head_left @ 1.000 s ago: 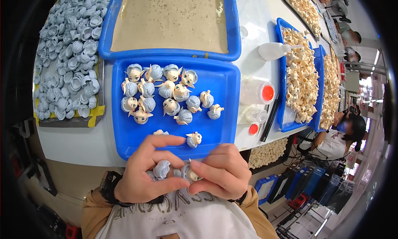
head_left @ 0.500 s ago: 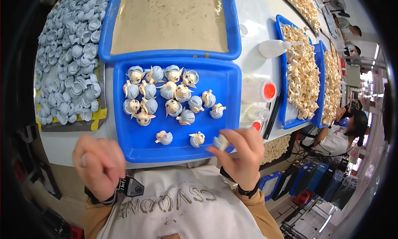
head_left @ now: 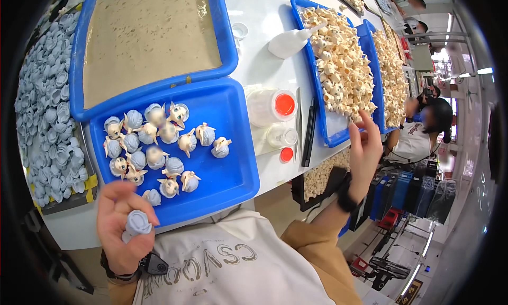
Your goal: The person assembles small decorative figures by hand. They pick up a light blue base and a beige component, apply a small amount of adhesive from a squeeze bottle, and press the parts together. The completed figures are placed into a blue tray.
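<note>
My left hand [head_left: 124, 228], at the near left corner of a blue tray [head_left: 227, 196], has its fingers curled round a grey-blue cupped hair piece [head_left: 138, 222]. A second grey-blue edge shows below it in the palm. On that tray sit several small doll heads [head_left: 169, 187] with pointed ears and grey-blue hair. My right hand [head_left: 365, 146] is stretched out to the right, at the near corner of another blue tray [head_left: 334, 139] heaped with cream-coloured hollow head parts [head_left: 344, 85]. Its thumb and forefinger are apart, with nothing visible between them.
Grey-blue hair pieces [head_left: 50, 125] lie piled at the left. A blue-rimmed tray with a beige surface [head_left: 153, 40] stands behind the doll heads. Between the trays are a white squeeze bottle [head_left: 288, 43], red-topped containers [head_left: 284, 105] and black sticks [head_left: 309, 135]. A co-worker [head_left: 418, 135] sits far right.
The doll head has left my right hand, which has reached right to the cream parts. One more head stands in the tray's front row. My left hand now shows a hair piece. The view has turned right.
</note>
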A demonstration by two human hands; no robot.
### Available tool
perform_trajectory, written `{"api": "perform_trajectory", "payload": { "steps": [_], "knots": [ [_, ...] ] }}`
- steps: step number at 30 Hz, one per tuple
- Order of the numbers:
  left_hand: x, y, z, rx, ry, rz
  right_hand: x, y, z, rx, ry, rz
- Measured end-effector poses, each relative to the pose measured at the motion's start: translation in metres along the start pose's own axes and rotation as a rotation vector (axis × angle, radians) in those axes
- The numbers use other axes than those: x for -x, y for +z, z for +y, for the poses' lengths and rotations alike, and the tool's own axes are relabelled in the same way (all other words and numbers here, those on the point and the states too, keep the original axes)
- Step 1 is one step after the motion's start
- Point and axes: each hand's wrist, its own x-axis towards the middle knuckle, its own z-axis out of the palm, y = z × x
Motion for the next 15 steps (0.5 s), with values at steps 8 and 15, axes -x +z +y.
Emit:
{"api": "perform_trajectory", "payload": {
  "steps": [8,15],
  "knots": [
    [0.004,0.001,0.003,-0.114,-0.06,-0.155,-0.029,0.027,0.029,0.084,0.01,-0.26],
    [0.004,0.013,0.0,0.025,-0.11,-0.216,0.005,0.015,-0.004,-0.31,-0.008,0.169]
  ]
}}
